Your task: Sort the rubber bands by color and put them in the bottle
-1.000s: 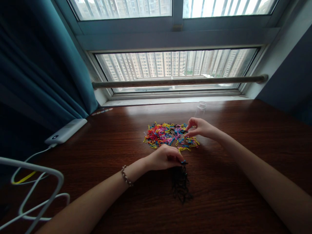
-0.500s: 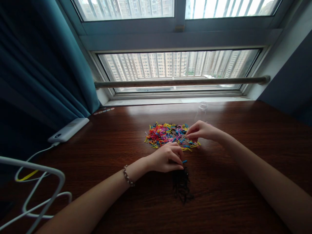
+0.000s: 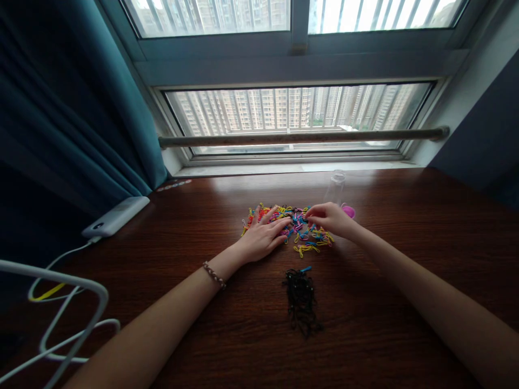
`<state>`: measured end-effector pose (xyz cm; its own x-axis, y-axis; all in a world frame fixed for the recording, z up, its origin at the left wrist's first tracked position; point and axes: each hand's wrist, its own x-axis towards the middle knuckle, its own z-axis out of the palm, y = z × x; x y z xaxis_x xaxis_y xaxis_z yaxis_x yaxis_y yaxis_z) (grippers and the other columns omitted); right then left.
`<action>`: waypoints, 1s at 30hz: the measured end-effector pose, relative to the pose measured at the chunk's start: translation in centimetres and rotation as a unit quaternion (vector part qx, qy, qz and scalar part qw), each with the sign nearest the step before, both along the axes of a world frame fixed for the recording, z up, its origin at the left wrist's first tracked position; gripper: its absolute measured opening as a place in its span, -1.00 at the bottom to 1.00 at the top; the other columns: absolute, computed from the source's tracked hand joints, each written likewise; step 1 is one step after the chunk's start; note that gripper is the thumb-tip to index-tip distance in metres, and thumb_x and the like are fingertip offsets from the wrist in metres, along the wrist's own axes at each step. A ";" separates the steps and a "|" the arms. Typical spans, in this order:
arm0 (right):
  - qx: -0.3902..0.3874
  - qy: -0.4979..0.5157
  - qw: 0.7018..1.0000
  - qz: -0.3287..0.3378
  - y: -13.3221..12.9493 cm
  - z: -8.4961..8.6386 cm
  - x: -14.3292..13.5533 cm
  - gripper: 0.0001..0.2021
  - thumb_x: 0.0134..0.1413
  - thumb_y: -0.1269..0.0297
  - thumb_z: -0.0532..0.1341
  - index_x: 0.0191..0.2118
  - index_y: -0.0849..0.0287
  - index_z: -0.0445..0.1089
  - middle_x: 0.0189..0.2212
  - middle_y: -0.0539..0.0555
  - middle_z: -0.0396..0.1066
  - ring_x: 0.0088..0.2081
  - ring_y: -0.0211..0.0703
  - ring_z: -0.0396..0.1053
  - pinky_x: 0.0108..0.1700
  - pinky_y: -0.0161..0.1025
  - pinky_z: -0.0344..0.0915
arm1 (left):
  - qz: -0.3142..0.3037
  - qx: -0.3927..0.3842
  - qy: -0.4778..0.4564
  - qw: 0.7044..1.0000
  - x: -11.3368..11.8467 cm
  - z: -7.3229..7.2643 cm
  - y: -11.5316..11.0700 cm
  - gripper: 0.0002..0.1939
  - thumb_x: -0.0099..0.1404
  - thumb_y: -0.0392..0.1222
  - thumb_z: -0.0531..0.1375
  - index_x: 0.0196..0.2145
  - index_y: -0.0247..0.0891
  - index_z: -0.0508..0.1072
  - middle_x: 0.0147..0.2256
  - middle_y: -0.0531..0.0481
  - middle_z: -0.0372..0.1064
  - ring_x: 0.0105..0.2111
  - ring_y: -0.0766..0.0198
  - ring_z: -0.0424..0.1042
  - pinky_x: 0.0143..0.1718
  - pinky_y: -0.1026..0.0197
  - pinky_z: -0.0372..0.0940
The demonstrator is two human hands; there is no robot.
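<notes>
A loose heap of small multicoloured rubber bands (image 3: 302, 234) lies on the brown table. My left hand (image 3: 261, 237) rests on the heap's left part, palm down with its fingers spread, hiding many of the bands. At the heap's right side my right hand (image 3: 327, 217) has its thumb and fingertips drawn into a pinch among the bands; whatever is between them is too small to make out. Closer to me is a separate pile of black rubber bands (image 3: 300, 300), with one blue band (image 3: 306, 268) at its top edge.
Behind my right hand stands a clear bottle (image 3: 336, 186), and a pink lid (image 3: 348, 211) lies beside the wrist. On the left are a white power bank (image 3: 117, 216) with its cable, a bent white tube (image 3: 91, 289) and a blue curtain (image 3: 101, 108). A window (image 3: 300, 108) borders the table's far side.
My left hand has moved from the black pile up and left onto the coloured heap, its fingers now spread. My right hand has shifted slightly left, and the pink lid shows more.
</notes>
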<state>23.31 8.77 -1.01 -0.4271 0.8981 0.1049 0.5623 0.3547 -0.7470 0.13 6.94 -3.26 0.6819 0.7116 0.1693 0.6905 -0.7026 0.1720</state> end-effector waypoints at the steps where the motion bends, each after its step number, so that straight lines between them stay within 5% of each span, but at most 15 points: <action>1: 0.050 -0.017 0.998 -0.039 0.5 -0.4 0.3 -0.83 -0.06 0.37 0.14 -0.33 0.26 0.44 -0.53 0.05 0.45 -0.52 -0.28 0.34 -0.48 -0.38 0.21 | 0.008 0.003 0.003 1.000 0.0 0.0 0.0 -0.54 0.31 0.00 -0.16 0.14 -0.07 0.02 0.11 0.11 0.10 0.21 0.14 -0.31 0.18 -0.05 -0.36; 11: 0.176 -0.106 0.978 -0.035 1.3 -2.8 0.9 -0.82 -0.06 0.45 0.12 -0.32 0.18 0.44 -0.40 0.04 0.45 -0.42 -0.24 0.35 -0.38 -0.36 0.21 | 0.006 0.022 -0.024 0.999 -0.1 -0.3 0.2 -0.62 0.31 -0.01 -0.13 0.04 -0.04 0.20 0.09 0.11 0.13 0.19 0.09 -0.22 0.16 -0.16 -0.41; 21: 0.153 -0.056 0.986 -0.016 1.3 -3.6 0.7 -0.82 -0.11 0.43 0.18 -0.30 0.19 0.42 -0.45 0.01 0.41 -0.50 -0.29 0.27 -0.42 -0.36 0.20 | -0.005 0.034 -0.071 0.997 -0.3 -0.6 0.4 -0.63 0.30 -0.11 -0.07 0.06 -0.10 0.19 0.06 0.00 0.17 0.15 0.08 -0.06 0.13 -0.21 -0.50; 25: 0.128 -0.041 0.990 -0.028 1.3 -3.5 0.5 -0.86 -0.13 0.39 0.20 -0.35 0.20 0.42 -0.53 -0.02 0.39 -0.53 -0.31 0.24 -0.46 -0.37 0.17 | -0.001 0.027 -0.190 0.981 -0.5 -0.3 0.7 -0.68 0.29 -0.21 -0.05 -0.02 -0.14 0.30 -0.01 -0.03 0.27 0.11 0.15 0.05 0.15 -0.13 -0.31; 30: 0.083 0.018 0.995 -0.059 1.5 -3.2 0.6 -0.75 -0.18 0.34 0.23 -0.27 0.21 0.33 -0.55 -0.03 0.39 -0.55 -0.31 0.27 -0.49 -0.37 0.18 | 0.030 -0.059 -0.390 0.919 -0.6 -0.1 1.1 -0.73 0.26 -0.19 0.00 -0.16 -0.24 0.42 -0.13 -0.08 0.37 -0.08 0.21 0.30 0.00 0.14 0.17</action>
